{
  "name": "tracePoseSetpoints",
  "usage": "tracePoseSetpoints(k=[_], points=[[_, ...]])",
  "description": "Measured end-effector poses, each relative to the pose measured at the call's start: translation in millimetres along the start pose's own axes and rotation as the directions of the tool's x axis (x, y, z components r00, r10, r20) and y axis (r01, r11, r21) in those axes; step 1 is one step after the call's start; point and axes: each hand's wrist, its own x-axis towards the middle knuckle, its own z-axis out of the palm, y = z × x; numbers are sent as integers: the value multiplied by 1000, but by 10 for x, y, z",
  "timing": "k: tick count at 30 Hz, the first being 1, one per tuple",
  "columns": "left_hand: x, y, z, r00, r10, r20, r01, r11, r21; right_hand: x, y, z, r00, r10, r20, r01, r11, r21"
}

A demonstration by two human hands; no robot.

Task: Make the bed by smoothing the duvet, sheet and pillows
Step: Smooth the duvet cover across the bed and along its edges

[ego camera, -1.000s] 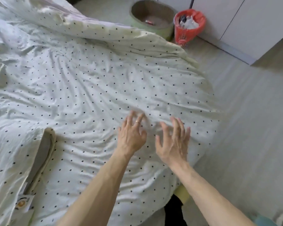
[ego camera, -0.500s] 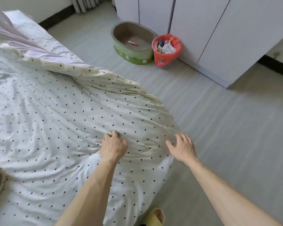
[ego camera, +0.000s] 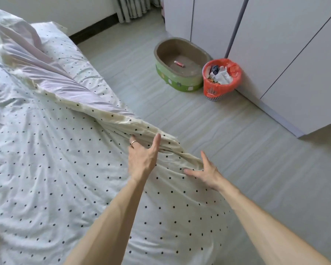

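Note:
A white duvet (ego camera: 52, 150) with small black dots covers the bed, wrinkled, its right edge folded back to show a pale lilac underside (ego camera: 52, 73). My left hand (ego camera: 142, 156), a ring on one finger, grips the bunched folded edge of the duvet near the bed's right side, fingers curled under the cloth. My right hand (ego camera: 203, 172) holds the same edge a little nearer to me, fingers tucked into the fold, thumb spread. A dotted sheet (ego camera: 73, 60) shows beyond the fold.
Pale floor (ego camera: 227, 140) runs along the bed's right side. A green oval tub (ego camera: 180, 66) and a small bin with an orange liner (ego camera: 221, 78) stand against white wardrobe doors (ego camera: 294, 64) at the far right. A curtain hangs at the back.
The view has lifted toward the far side of the room. Both hands went from hovering spread over the duvet to reaching its right edge and taking hold of the folded border.

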Motion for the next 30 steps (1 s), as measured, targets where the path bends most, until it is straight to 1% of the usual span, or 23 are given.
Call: tracePoseSetpoints(k=[2,5,7,9,11,12,14,15,16,17,18,19,20,21,22,23,24,25,26,27,28,29,30], points=[[214,121,27,990,-141,4,141,988,-67,123,-46,15,996,-1,91,5,999,-45],[450,225,23,973,-231,6,231,973,-5,45,-65,68,994,-105,34,109,973,-203],[530,426,91,990,-115,-83,109,991,-74,-98,-81,-51,982,-190,5,188,964,-188],[595,818,177,980,20,-197,-54,984,-170,-224,-130,-330,975,-212,-60,211,977,-23],[595,1079,278,965,101,-242,-130,986,-109,-258,-42,-614,972,-188,-141,195,980,42],[581,1062,337,972,151,-180,-163,985,-53,-215,76,-670,978,-153,-141,158,987,22],[525,862,497,967,183,176,-195,979,52,-54,388,-646,994,-10,-112,-4,993,-120],[472,704,578,917,138,374,-201,970,134,15,529,-552,992,96,-76,-111,969,-219],[422,521,652,868,95,487,-225,950,215,108,628,-460,979,202,-35,-202,929,-309],[365,361,714,861,99,498,-267,922,279,196,685,-347,964,263,-43,-258,882,-394],[298,233,752,897,150,416,-302,894,330,262,677,-221,962,269,-57,-262,836,-483],[242,121,769,934,234,271,-324,876,358,282,605,-103,984,140,-111,-177,844,-507],[189,35,755,948,289,131,-318,858,405,283,505,6,980,-110,-168,17,879,-477],[128,-80,748,951,310,14,-284,852,441,276,437,94,915,-369,-163,270,859,-434],[59,-208,730,952,299,-67,-232,848,477,216,377,181,816,-570,-99,487,769,-413],[-6,-315,697,962,246,-119,-152,844,515,242,448,243,783,-618,74,582,686,-437],[-89,-416,676,978,174,-116,-83,833,548,273,571,253,832,-499,241,549,684,-480],[-149,-488,659,994,80,-74,-22,814,580,326,669,202,908,-143,393,357,758,-547],[-317,-523,654,999,-44,-27,52,790,611,326,801,92,844,285,455,142,698,-702],[-391,-568,656,994,-106,17,73,777,625,348,871,16,746,535,396,33,565,-825],[-493,-555,680,988,-153,30,102,781,616,377,909,-101,722,595,352,75,439,-896],[-556,-476,704,979,-202,39,138,784,606,392,873,-229,749,545,378,167,396,-903],[-593,-394,735,968,-247,43,174,785,595,412,823,-349,791,435,430,248,414,-876]])
